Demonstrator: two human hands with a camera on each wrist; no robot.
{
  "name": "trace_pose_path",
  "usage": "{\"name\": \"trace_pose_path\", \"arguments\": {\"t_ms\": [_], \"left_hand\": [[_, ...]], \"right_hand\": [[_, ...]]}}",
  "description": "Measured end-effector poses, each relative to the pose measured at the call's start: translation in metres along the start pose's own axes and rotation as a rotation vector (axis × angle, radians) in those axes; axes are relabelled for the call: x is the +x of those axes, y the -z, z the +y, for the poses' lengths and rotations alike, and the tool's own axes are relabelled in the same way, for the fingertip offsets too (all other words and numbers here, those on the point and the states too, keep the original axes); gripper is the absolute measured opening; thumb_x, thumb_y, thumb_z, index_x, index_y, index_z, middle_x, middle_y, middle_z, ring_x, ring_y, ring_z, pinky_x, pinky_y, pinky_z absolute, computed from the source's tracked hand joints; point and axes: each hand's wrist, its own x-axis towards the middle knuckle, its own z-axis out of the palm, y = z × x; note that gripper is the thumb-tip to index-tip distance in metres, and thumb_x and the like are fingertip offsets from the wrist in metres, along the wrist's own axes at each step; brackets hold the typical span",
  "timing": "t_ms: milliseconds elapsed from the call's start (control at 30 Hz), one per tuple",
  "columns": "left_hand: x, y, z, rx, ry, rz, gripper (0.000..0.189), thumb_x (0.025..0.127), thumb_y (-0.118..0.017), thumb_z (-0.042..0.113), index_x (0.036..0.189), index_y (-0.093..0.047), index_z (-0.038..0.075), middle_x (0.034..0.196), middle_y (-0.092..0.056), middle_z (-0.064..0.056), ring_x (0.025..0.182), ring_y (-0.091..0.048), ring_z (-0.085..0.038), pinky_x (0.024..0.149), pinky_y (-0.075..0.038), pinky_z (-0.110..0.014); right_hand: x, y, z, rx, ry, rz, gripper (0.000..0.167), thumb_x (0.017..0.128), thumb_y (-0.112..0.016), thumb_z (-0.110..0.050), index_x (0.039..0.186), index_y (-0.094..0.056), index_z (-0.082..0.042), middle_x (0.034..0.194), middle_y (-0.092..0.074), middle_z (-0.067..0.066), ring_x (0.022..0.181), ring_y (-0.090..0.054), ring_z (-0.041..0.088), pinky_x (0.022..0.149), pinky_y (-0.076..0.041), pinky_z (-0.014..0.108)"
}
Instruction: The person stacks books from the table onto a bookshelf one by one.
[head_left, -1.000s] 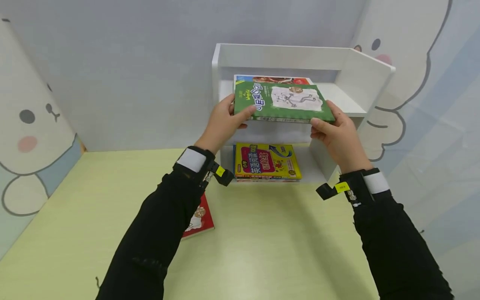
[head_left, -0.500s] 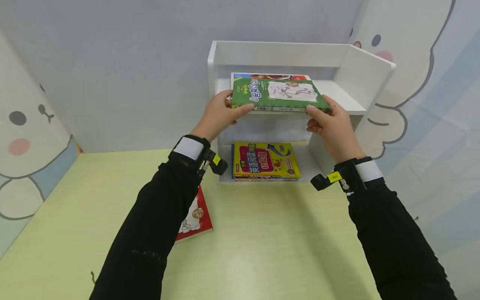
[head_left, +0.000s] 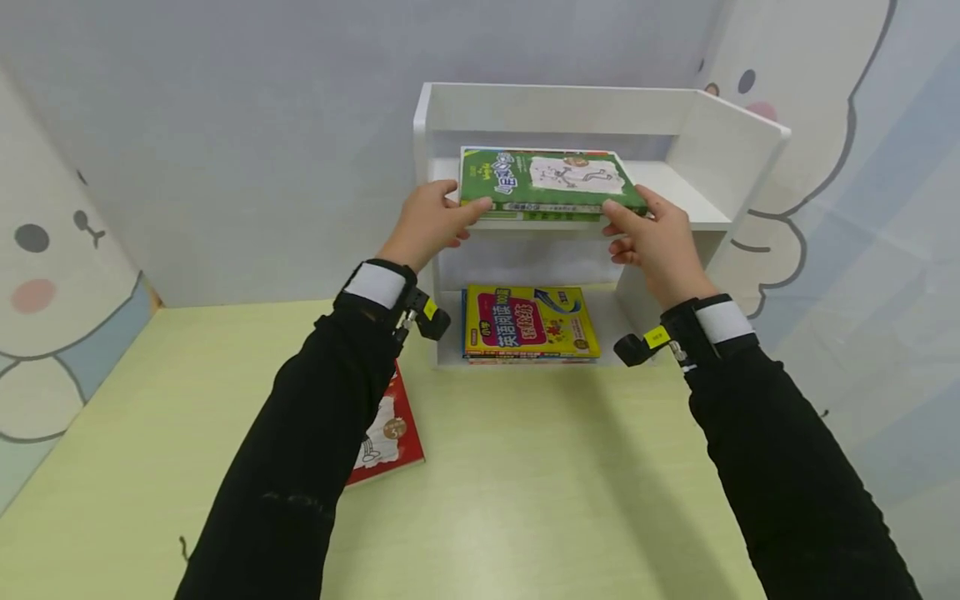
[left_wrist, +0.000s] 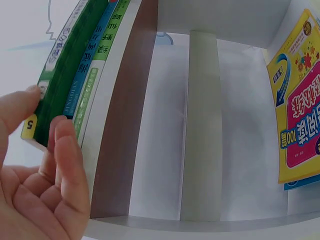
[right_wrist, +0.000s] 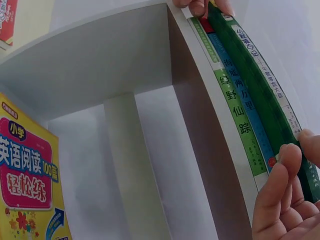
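A green book with a white cartoon panel lies over the upper shelf, cover up, its spine facing me. My left hand pinches its left corner, thumb on top and fingers beneath. At the opposite corner my right hand grips it the same way. Under it, a blue-spined book and a book with a green-and-white spine lie stacked on the shelf, as the right wrist view shows. In the left wrist view the green book's spine sits close over that stack.
The white two-level shelf stands against the grey wall. On its lower level lies a yellow book atop others. A red book rests on the pale table, partly hidden by my left sleeve.
Both hands have moved the green book further back and lower over the shelf. It now covers most of the stack's top cover, and a green spine shows just below it.
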Motion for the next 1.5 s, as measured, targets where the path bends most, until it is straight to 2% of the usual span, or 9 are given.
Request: {"name": "trace_pose_path", "arguments": {"t_ms": [233, 367, 533, 667, 867, 1033, 1300, 1400, 1500], "left_hand": [[0.001, -0.004, 0.005, 0.074, 0.026, 0.089, 0.066, 0.095, -0.060, 0.045, 0.144, -0.045, 0.003, 0.106, -0.071, -0.009, 0.082, -0.068, -0.019, 0.078, -0.054, -0.031], [0.002, -0.008, 0.007, 0.105, 0.050, 0.147, 0.063, 0.094, -0.060, 0.047, 0.139, -0.052, 0.004, 0.104, -0.071, -0.008, 0.082, -0.068, -0.017, 0.077, -0.053, -0.028], [0.002, -0.013, 0.009, 0.136, 0.064, 0.200, 0.061, 0.093, -0.060, 0.048, 0.136, -0.056, 0.005, 0.099, -0.072, -0.006, 0.081, -0.068, -0.015, 0.072, -0.054, -0.025], [0.003, -0.016, 0.010, 0.186, 0.043, 0.245, 0.056, 0.093, -0.060, 0.047, 0.128, -0.062, 0.003, 0.094, -0.073, -0.006, 0.079, -0.068, -0.015, 0.069, -0.053, -0.024], [0.004, -0.021, 0.010, 0.249, 0.011, 0.306, 0.050, 0.093, -0.061, 0.049, 0.112, -0.071, 0.003, 0.086, -0.073, -0.004, 0.075, -0.064, -0.017, 0.063, -0.046, -0.026], [0.003, -0.022, 0.010, 0.269, 0.003, 0.335, 0.051, 0.092, -0.061, 0.049, 0.112, -0.070, 0.003, 0.085, -0.073, -0.005, 0.074, -0.064, -0.017, 0.062, -0.045, -0.027], [0.003, -0.021, 0.008, 0.279, 0.012, 0.359, 0.051, 0.092, -0.062, 0.049, 0.111, -0.070, 0.002, 0.087, -0.072, -0.006, 0.076, -0.063, -0.018, 0.064, -0.046, -0.029], [0.003, -0.021, 0.005, 0.296, -0.011, 0.370, 0.050, 0.093, -0.062, 0.047, 0.114, -0.069, 0.002, 0.095, -0.072, -0.008, 0.079, -0.063, -0.019, 0.066, -0.046, -0.029], [0.002, -0.022, 0.001, 0.345, -0.058, 0.365, 0.048, 0.094, -0.062, 0.044, 0.115, -0.069, 0.002, 0.094, -0.072, -0.010, 0.076, -0.061, -0.019, 0.063, -0.043, -0.027]], "right_hand": [[0.003, -0.003, -0.002, -0.124, -0.018, -0.042, 0.041, 0.095, -0.058, -0.039, 0.129, -0.050, -0.017, 0.087, -0.062, 0.003, 0.054, -0.053, 0.012, 0.053, -0.048, 0.022], [0.005, -0.004, -0.004, -0.098, -0.058, -0.069, 0.038, 0.098, -0.053, -0.038, 0.130, -0.048, -0.018, 0.084, -0.064, 0.002, 0.053, -0.052, 0.012, 0.051, -0.046, 0.023], [0.009, -0.003, -0.006, -0.042, -0.091, -0.078, 0.036, 0.098, -0.053, -0.036, 0.129, -0.047, -0.017, 0.084, -0.063, 0.003, 0.052, -0.052, 0.012, 0.049, -0.046, 0.023], [0.012, -0.002, -0.005, -0.026, -0.096, -0.071, 0.034, 0.098, -0.053, -0.035, 0.126, -0.048, -0.016, 0.083, -0.063, 0.003, 0.052, -0.052, 0.012, 0.048, -0.045, 0.023], [0.014, -0.003, -0.004, -0.012, -0.092, -0.060, 0.032, 0.097, -0.054, -0.036, 0.120, -0.049, -0.015, 0.080, -0.062, 0.003, 0.051, -0.051, 0.013, 0.048, -0.045, 0.023], [0.016, -0.005, -0.002, -0.007, -0.080, -0.059, 0.030, 0.097, -0.053, -0.036, 0.119, -0.049, -0.015, 0.078, -0.063, 0.002, 0.050, -0.051, 0.013, 0.047, -0.044, 0.024], [0.019, -0.007, 0.001, -0.046, -0.073, -0.047, 0.035, 0.096, -0.053, -0.039, 0.124, -0.050, -0.017, 0.078, -0.064, 0.002, 0.049, -0.052, 0.013, 0.046, -0.044, 0.024], [0.020, -0.008, 0.003, -0.058, -0.063, -0.046, 0.035, 0.096, -0.054, -0.040, 0.123, -0.051, -0.017, 0.078, -0.064, 0.002, 0.049, -0.052, 0.013, 0.046, -0.044, 0.024], [0.020, -0.009, 0.004, -0.064, -0.060, -0.050, 0.035, 0.096, -0.054, -0.040, 0.122, -0.051, -0.017, 0.077, -0.065, 0.002, 0.049, -0.052, 0.013, 0.046, -0.045, 0.024]]}}
